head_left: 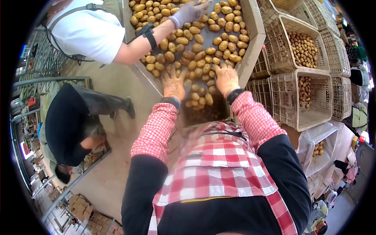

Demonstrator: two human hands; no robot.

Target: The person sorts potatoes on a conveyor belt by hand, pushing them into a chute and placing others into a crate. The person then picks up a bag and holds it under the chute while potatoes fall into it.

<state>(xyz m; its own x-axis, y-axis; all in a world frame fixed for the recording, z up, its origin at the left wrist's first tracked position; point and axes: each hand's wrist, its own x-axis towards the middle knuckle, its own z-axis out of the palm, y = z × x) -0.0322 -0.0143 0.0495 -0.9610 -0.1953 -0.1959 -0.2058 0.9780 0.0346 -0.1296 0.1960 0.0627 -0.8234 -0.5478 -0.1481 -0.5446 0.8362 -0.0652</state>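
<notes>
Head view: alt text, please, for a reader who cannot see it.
The wearer's left hand and right hand lie open on potatoes covering a walled table. A co-worker's gloved hand reaches in from the left; crates at right hold more.

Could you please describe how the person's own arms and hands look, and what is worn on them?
The left hand and right hand wear no gloves. Each arm has a black long sleeve with a red and white checked cover over the forearm. A dark band sits on each wrist.
</notes>
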